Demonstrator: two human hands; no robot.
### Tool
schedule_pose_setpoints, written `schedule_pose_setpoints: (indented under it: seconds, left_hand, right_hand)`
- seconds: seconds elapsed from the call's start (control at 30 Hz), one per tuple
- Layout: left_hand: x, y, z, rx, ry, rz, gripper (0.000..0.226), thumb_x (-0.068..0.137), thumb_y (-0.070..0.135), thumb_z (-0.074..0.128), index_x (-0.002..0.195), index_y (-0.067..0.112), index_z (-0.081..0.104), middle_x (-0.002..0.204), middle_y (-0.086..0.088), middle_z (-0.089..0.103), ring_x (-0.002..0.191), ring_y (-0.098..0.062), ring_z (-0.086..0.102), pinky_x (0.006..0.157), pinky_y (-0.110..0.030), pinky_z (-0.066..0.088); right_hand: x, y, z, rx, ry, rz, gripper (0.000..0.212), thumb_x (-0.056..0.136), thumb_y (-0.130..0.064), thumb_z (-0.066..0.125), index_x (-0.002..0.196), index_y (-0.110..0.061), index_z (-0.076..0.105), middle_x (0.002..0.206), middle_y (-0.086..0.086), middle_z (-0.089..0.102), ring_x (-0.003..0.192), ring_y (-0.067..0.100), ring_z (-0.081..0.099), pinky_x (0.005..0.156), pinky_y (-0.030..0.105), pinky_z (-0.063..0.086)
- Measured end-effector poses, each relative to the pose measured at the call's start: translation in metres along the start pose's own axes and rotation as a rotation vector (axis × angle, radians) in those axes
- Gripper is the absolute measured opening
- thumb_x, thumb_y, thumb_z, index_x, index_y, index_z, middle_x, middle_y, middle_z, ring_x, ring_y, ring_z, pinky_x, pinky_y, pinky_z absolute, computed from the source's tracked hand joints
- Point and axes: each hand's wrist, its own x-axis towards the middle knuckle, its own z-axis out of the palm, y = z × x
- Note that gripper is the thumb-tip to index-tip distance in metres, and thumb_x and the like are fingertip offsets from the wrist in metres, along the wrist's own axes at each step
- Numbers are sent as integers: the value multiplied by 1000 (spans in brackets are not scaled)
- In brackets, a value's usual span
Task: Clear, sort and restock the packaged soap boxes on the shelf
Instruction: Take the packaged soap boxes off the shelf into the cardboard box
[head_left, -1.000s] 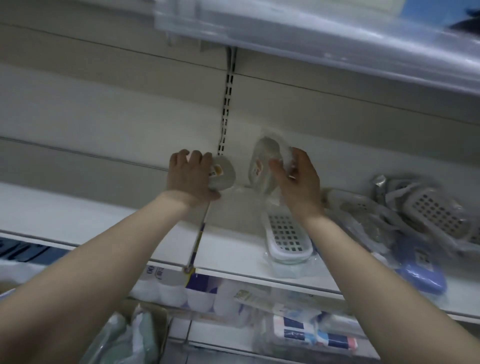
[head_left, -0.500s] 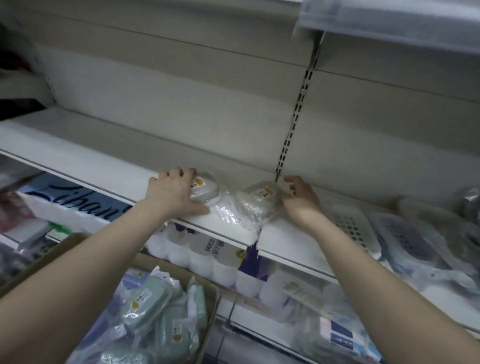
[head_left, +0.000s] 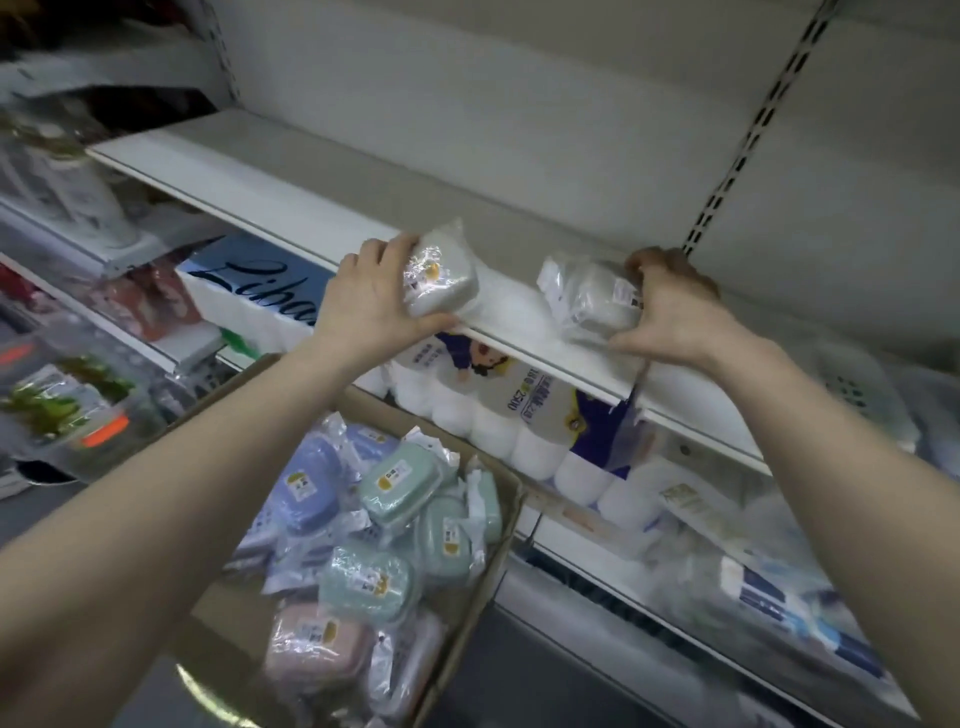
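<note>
Gripping one film-wrapped soap box per hand, both right at the shelf lip (head_left: 260, 208). Left hand (head_left: 371, 306) curled round the pale grey left soap box (head_left: 441, 278): thumb underneath at the shelf lip, fingers over the far side. Right hand (head_left: 675, 317) clamped on the right soap box (head_left: 597, 301), fingers arched over the top, thumb low against the shelf lip. Left soap box tipped up on edge, labelled face toward the camera, long axis running back from the shelf lip and rising. Right soap box lying lower, label end toward the palm, long axis slanting roughly along the shelf lip; possibly turned a little more than that, hard to read through blur and crumpled film. Risks: slick loose wrap, so a grip on film alone could let either box slide out; both resting at the very shelf lip, so a careless release could tip them over it into the open carton (head_left: 470, 618) of mixed coloured soap boxes (head_left: 400, 483) directly below the shelf lip, undoing the sort. Also a chance of mismatched facing if set down as held, one on edge and one flat. Toilet-roll packs (head_left: 498, 415) just under the shelf lip, well clear of both hands.
</note>
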Motion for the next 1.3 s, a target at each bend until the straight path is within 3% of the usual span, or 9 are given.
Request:
schedule_pose_setpoints:
  seconds: [0.13, 0.27, 0.37, 0.57, 0.73, 0.83, 0.9, 1.07, 1.3]
  left_hand:
    - [-32, -61, -13, -89, 22, -108, 99, 67, 76, 62, 144, 21, 32, 131, -12, 48, 116, -33, 48, 97, -47, 43]
    - [-72, -130, -21, -104, -36, -194, 98, 70, 74, 62, 145, 18, 31, 134, -14, 47, 120, -34, 47, 98, -48, 41]
    - [-109, -181, -20, -93, -109, -227, 96, 72, 65, 69, 145, 15, 31, 134, -17, 47, 121, -36, 46, 100, -47, 39]
    - [-194, -263, 6, -68, -353, -317, 98, 66, 54, 80, 144, 10, 37, 127, -21, 49, 114, -41, 49, 100, -51, 40]
    - [-259, -296, 30, -65, -467, -299, 103, 52, 79, 55, 133, 15, 49, 120, -9, 55, 108, -35, 53, 94, -47, 45]
    - [-280, -305, 39, -34, -539, -282, 102, 49, 78, 54, 133, 20, 50, 124, -4, 53, 113, -33, 52, 96, -49, 44]
    - [-286, -311, 42, 21, -599, -219, 98, 53, 70, 65, 137, 24, 46, 132, 0, 50, 124, -30, 46, 102, -49, 38]
    - [-284, -327, 47, 214, -876, -24, 94, 76, 44, 72, 151, 38, 17, 157, 13, 19, 149, -22, 1, 117, -56, 4]
    - [-273, -356, 56, 404, -910, -128, 81, 95, 22, 52, 153, 37, -4, 162, 8, -4, 149, -23, -13, 120, -48, 1]
  right_hand:
    - [-17, -65, 9, 162, 204, -48, 85, 66, -42, 77, 136, -19, 35, 131, 10, 39, 111, 32, 51, 92, 42, 46]
    - [-38, -145, 45, 220, 220, -133, 87, 68, -46, 73, 141, -23, 32, 130, 4, 39, 110, 27, 50, 87, 40, 46]
    - [-55, -194, 95, 243, 151, -147, 88, 70, -47, 72, 144, -25, 30, 130, 5, 38, 113, 26, 48, 92, 40, 45]
    - [-106, -237, 206, 324, -153, 98, 95, 76, -56, 71, 151, -24, 22, 139, 8, 35, 123, 30, 47, 96, 38, 42]
    - [-125, -246, 249, 369, -244, 261, 88, 79, -54, 70, 149, -21, 27, 141, 10, 36, 126, 30, 46, 101, 39, 40]
    - [-122, -259, 267, 371, -257, 238, 86, 78, -57, 69, 147, -24, 30, 137, 8, 41, 119, 29, 50, 96, 39, 46]
    - [-118, -276, 276, 390, -254, 198, 83, 79, -58, 69, 146, -26, 32, 134, 5, 43, 117, 26, 52, 92, 35, 45]
    - [-100, -322, 301, 462, -267, 90, 78, 78, -60, 69, 142, -31, 36, 133, 1, 47, 117, 21, 53, 96, 40, 47]
    - [-121, -346, 317, 284, -339, -175, 78, 77, -59, 68, 141, -26, 39, 127, 2, 48, 112, 25, 53, 89, 39, 47]
